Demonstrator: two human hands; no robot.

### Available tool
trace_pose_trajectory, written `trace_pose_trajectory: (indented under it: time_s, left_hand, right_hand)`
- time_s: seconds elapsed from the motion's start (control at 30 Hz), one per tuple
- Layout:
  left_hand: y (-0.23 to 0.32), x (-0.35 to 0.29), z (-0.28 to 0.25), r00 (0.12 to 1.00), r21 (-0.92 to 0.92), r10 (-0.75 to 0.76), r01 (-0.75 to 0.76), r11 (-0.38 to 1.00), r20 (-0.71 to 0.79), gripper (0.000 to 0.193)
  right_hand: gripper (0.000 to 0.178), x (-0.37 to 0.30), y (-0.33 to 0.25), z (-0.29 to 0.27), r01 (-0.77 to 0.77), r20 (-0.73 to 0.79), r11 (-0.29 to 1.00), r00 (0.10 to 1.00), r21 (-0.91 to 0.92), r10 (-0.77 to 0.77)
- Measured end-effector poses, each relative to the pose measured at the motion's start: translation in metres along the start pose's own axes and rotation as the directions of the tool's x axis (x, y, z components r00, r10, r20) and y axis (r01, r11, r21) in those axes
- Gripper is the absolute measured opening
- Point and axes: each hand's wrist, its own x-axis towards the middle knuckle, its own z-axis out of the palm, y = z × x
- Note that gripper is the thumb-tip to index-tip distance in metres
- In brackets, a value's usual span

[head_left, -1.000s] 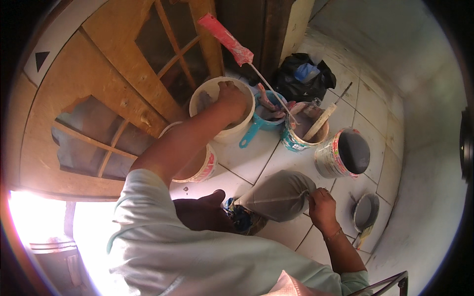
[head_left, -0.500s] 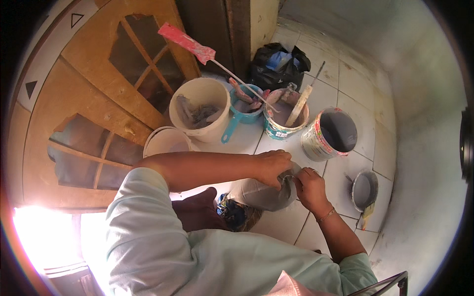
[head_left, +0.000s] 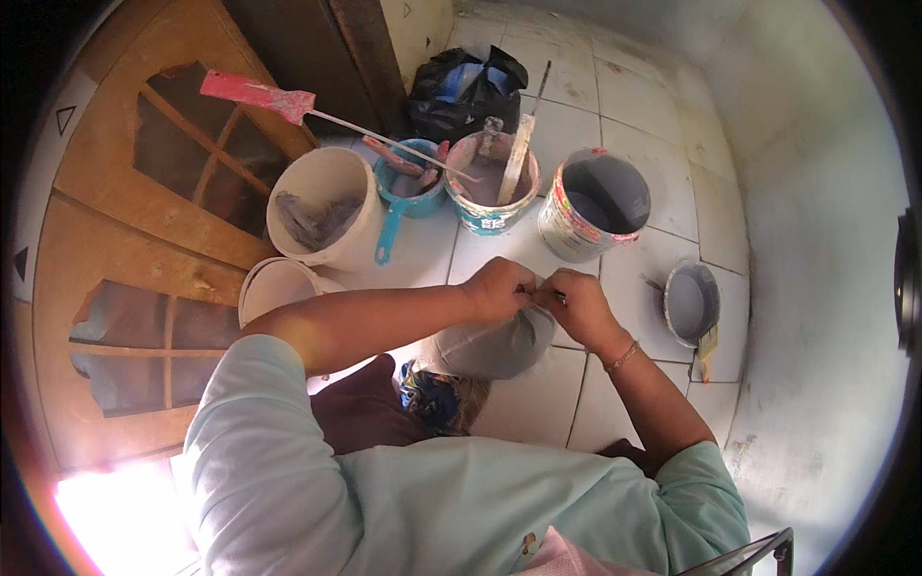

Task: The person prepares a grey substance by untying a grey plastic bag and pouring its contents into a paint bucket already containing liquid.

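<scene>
A full, rounded grey plastic bag rests on the tiled floor right before me. Both my hands are at its gathered top, close together. My left hand is closed, its fingers pinching the bag's mouth. My right hand, with a bracelet on its wrist, is closed too and pinches the mouth from the other side. What is inside the bag does not show. A bundle of patterned cloth lies against the bag's near left side.
Beyond stand a cream bucket, a smaller pail, a teal dipper, a bucket with stirring tools, and a printed bucket of grey liquid. A red-headed tool leans across. Rightward are a small pot and brush.
My hands have come together at the top of the bag, the left turning into a closed grip. The view has shifted, so the buckets appear farther left and slightly higher.
</scene>
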Motion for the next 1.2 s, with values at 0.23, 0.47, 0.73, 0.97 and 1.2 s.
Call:
trace_pose_trajectory:
  time_s: [0.23, 0.47, 0.73, 0.97, 1.2]
  left_hand:
    - [0.002, 0.004, -0.008, 0.971, -0.067, -0.209, 0.218, 0.974, 0.111, 0.021]
    - [0.007, 0.009, -0.004, 0.955, -0.056, -0.277, 0.284, 0.957, 0.106, 0.021]
    - [0.02, 0.01, 0.001, 0.955, 0.017, -0.294, 0.294, 0.956, 0.038, 0.024]
    - [0.035, 0.015, 0.007, 0.924, -0.051, -0.378, 0.375, 0.925, -0.051, 0.028]
    - [0.028, 0.021, 0.035, 0.923, -0.12, -0.337, 0.318, 0.94, -0.188, 0.023]
  right_hand:
    - [0.02, 0.003, 0.014, -0.039, -0.149, 0.05, 0.981, 0.988, 0.127, 0.144]
    - [0.018, -0.002, 0.013, -0.031, 0.035, -0.016, 0.999, 0.999, 0.004, -0.035]
    - [0.008, 0.002, 0.025, -0.016, 0.136, -0.015, 0.983, 0.99, -0.124, -0.139]
    - [0.013, 0.009, 0.046, -0.018, 0.168, -0.04, 0.985, 0.985, -0.028, -0.169]
    - [0.011, 0.009, 0.035, -0.032, 0.095, 0.126, 0.982, 0.989, -0.166, -0.074]
